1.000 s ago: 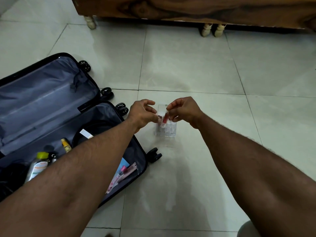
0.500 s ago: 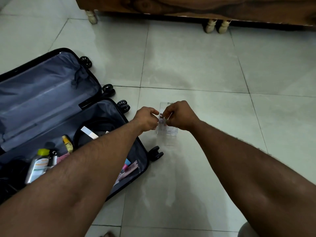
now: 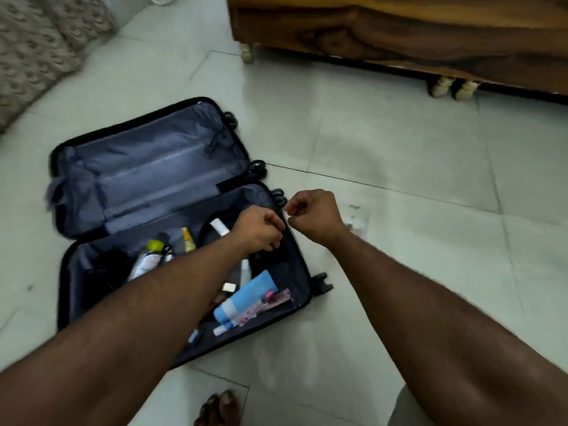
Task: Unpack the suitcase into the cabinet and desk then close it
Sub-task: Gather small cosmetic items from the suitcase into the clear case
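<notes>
On the tiled floor (image 3: 399, 167), open suitcase (image 3: 172, 186) toward the left edge, beside both hands.
Left hand (image 3: 261, 230) over the toiletry-filled half, fingers curled, contents of grip impossible to tell; right hand (image 3: 313, 215) fisted just beside it, likewise unclear. Blue tube (image 3: 246, 298) among bottles inside; clear box (image 3: 356, 222), blurred, on the floor right of the hands.

head view looks steeply down, close over the open suitcase (image 3: 172, 192).
</notes>
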